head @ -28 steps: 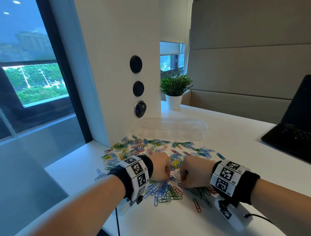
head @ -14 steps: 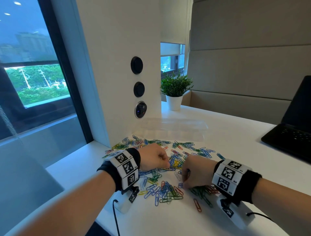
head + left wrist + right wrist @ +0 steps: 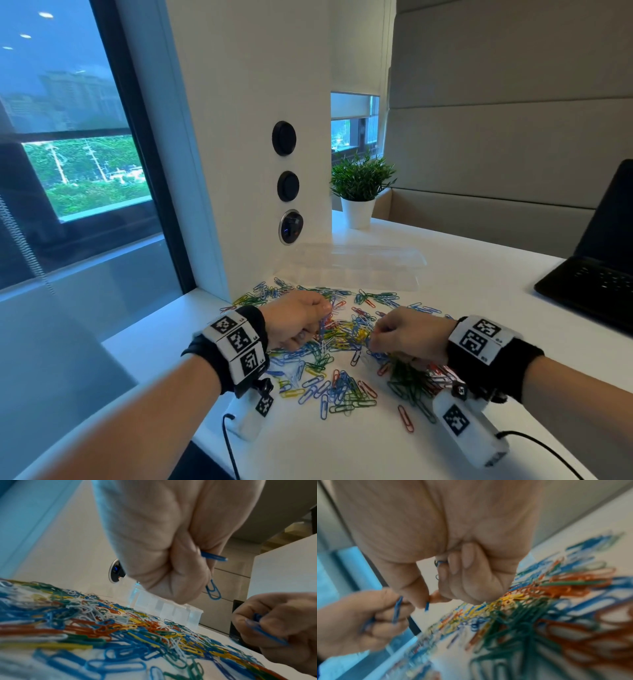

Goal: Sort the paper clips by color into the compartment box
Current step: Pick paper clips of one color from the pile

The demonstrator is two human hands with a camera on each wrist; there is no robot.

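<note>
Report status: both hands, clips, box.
Left hand grips blue clips. Right hand pinches a blue clip. Box behind the pile, nothing sorted in view.

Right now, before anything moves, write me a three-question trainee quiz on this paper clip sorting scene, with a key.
1. True or false: the left hand holds blue clips.
2. Multiple choice: where is the clear compartment box? A. beyond the clip pile, by the white pillar; B. under the laptop; C. in the right hand.
3. Fill in: the right hand's fingers pinch a ____ clip.

Key: 1. True. 2. A. 3. Blue.
</note>
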